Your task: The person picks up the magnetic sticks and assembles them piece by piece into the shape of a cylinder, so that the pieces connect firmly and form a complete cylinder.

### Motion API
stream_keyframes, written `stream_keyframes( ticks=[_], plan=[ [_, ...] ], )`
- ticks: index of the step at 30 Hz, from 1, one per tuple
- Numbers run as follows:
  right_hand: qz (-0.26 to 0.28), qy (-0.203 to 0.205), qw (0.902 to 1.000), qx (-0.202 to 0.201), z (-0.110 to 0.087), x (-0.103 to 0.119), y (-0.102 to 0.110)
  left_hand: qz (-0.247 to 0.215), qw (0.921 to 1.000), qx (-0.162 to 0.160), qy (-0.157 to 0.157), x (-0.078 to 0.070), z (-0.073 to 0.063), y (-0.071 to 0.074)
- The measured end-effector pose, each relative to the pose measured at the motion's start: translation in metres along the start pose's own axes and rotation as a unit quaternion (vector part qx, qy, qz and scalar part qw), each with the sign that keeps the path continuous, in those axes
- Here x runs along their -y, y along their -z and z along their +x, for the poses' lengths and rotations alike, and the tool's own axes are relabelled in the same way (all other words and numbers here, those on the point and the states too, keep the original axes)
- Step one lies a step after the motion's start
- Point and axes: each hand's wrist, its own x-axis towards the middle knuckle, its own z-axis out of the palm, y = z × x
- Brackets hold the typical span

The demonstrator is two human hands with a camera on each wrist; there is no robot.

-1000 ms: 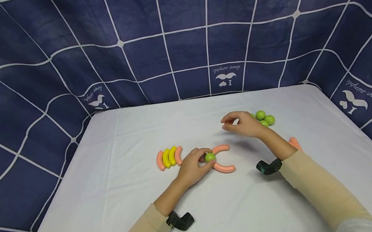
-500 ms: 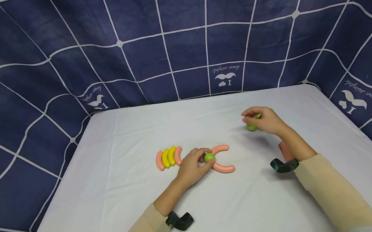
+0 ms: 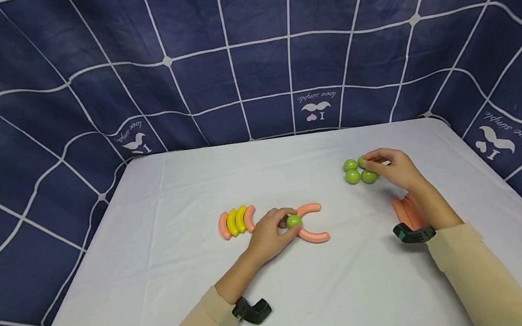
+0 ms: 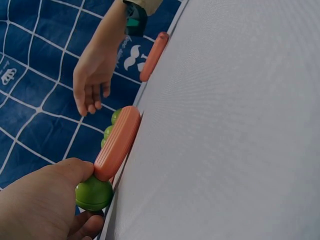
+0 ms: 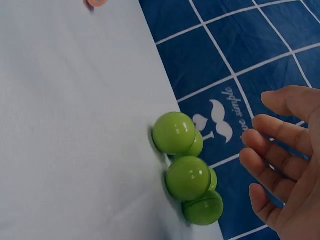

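Note:
My left hand (image 3: 271,236) rests on the table, thumb and fingers on either side of a green ball (image 3: 294,222). Two curved salmon-coloured pieces, one far (image 3: 310,208) and one near (image 3: 315,238), spread rightward from that ball like pincers. In the left wrist view, the thumb lies right at the end of a grooved salmon piece (image 4: 119,142), beside the held ball (image 4: 93,193). Over the right side of a cluster of several green balls (image 3: 352,176) hovers my right hand (image 3: 397,167). Its fingers are relaxed and hold nothing in the right wrist view, apart from the balls (image 5: 189,178).
Left of my left hand, curved pieces stand in a row, yellow ones (image 3: 237,221) between salmon ones (image 3: 224,226). More salmon pieces (image 3: 402,213) lie partly hidden under my right wrist. A white cloth (image 3: 183,179) covers the table; a blue checked curtain (image 3: 258,68) surrounds its back and sides.
My right hand has moved to the right, from left of the green ball cluster, across it, to its right side, uncovering the balls. The left hand keeps its place on its ball.

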Motion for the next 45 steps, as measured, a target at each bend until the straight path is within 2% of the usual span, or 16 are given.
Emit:
stream_keyframes(
  ticks=[10,17,22,33,45],
  plan=[
    [-0.045,-0.010,0.9988,-0.016,-0.003,-0.018,-0.002,0.005,1.0000,0.005,0.002,0.001,0.000,0.000],
    [-0.094,0.012,0.9952,-0.025,0.000,-0.031,-0.006,0.001,0.9999,0.006,0.011,0.000,0.000,0.001],
    [-0.106,0.019,0.9942,-0.010,0.003,-0.036,-0.008,0.000,1.0000,0.005,0.007,0.001,0.000,0.000],
    [-0.149,-0.029,0.9876,0.042,0.003,-0.032,-0.011,0.000,1.0000,0.004,0.005,0.000,0.000,0.001],
    [-0.150,-0.026,0.9879,0.029,0.000,-0.035,-0.014,0.001,1.0000,0.003,-0.001,0.001,0.000,0.000]
  ],
)
